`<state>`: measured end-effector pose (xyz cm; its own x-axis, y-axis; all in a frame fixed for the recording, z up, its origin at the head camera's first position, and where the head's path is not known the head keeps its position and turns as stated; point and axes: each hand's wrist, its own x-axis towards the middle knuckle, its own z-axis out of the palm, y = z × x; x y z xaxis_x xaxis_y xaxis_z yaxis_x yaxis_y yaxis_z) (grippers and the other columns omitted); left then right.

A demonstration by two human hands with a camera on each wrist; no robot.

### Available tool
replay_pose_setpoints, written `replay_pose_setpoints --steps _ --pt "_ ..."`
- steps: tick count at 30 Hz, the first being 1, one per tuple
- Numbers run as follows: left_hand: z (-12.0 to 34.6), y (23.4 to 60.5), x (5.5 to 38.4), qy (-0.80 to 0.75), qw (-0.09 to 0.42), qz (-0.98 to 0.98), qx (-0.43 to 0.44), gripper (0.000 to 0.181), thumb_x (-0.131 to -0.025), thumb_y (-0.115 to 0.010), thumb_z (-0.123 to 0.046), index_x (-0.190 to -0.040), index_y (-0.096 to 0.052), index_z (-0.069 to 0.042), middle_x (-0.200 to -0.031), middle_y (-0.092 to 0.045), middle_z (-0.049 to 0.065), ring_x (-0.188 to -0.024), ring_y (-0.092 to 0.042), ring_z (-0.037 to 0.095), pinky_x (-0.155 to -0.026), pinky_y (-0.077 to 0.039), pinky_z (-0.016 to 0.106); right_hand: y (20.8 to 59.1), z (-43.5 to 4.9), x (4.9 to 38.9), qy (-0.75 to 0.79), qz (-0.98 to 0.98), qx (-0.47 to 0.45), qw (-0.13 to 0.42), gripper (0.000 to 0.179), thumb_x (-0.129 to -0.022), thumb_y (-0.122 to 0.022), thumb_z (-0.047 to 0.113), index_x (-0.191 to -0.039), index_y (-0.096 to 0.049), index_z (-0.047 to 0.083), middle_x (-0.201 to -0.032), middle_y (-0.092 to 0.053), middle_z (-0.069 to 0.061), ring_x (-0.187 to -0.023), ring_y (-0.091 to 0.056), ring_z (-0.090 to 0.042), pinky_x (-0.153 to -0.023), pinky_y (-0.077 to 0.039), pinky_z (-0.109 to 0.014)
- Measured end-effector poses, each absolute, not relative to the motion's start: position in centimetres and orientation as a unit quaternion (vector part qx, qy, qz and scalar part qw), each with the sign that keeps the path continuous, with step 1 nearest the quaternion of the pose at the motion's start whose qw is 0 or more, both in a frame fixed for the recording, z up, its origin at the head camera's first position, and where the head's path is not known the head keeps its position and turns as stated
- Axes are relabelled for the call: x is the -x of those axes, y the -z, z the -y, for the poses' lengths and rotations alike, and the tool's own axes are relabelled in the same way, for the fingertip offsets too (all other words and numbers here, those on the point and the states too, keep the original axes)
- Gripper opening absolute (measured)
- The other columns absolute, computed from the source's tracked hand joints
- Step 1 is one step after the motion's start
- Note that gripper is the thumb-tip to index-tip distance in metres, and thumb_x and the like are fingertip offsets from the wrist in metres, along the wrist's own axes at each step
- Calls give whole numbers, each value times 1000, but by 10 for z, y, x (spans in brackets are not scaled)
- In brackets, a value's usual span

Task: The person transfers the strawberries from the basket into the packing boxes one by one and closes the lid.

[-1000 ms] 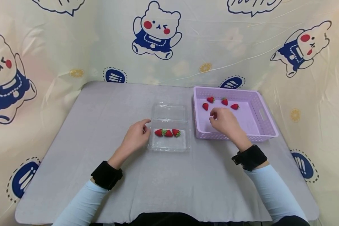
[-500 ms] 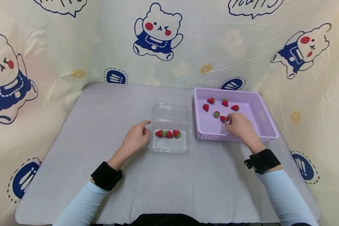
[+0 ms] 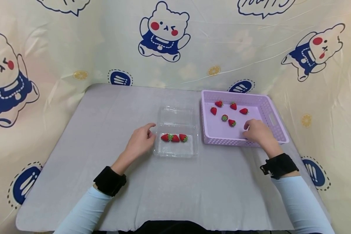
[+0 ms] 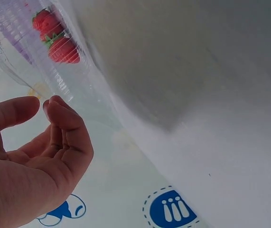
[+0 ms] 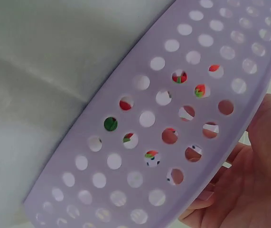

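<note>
Left hand (image 3: 141,140): fingers loosely bent, no hold seen, tips just beside clear box (image 3: 175,150). Right of those tips: 3 strawberries (image 3: 174,138) boxed, lid (image 3: 176,116) unclosed. Purple basket (image 3: 216,132), farther right: 6 strawberries (image 3: 232,123), unboxed, ahead and leftward of right hand (image 3: 258,131); fingers bent, thumb and forefinger parted, nothing visible between.

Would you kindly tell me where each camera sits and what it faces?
Head: worn there, looking forward and down at clear box and purple basket; left hand, right hand and sleeves show.
Left wrist: worn there, facing strawberries in the box; left hand shows.
Right wrist: worn there, facing the basket's perforated side; right hand shows.
Shared: head and right wrist both show the basket.
</note>
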<state>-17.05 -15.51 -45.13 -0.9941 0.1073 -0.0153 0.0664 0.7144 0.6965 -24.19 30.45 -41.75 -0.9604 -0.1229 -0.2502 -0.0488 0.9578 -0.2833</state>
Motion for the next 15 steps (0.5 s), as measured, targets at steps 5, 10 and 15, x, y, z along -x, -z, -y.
replay_pose_setpoints --steps 5,10,15 --pt "155 450 170 -375 28 -925 -44 48 -100 -61 -7 -146 -56 1 -79 -58 7 -66 -52 21 -60 -43 34 419 -312 243 131 -980 30 149 28 -93 -71 19 -107 -68 -6 -96 -65 -21 -87 -58 -38 -77 -49 -47" --pt "154 452 170 -374 25 -926 -45 47 -100 -61 -7 -146 -57 1 -78 -58 6 -65 -51 21 -60 -43 34 419 -319 244 125 -979 27 159 28 -94 -71 19 -106 -68 -7 -92 -66 -21 -85 -58 -38 -77 -51 -49" --pt "154 453 170 -374 21 -926 -49 46 -100 -60 -6 -145 -57 2 -77 -57 6 -65 -51 20 -59 -42 34 420 -322 245 126 -977 22 173 33 -95 -71 19 -108 -67 -11 -94 -68 -23 -86 -59 -39 -82 -52 -54"
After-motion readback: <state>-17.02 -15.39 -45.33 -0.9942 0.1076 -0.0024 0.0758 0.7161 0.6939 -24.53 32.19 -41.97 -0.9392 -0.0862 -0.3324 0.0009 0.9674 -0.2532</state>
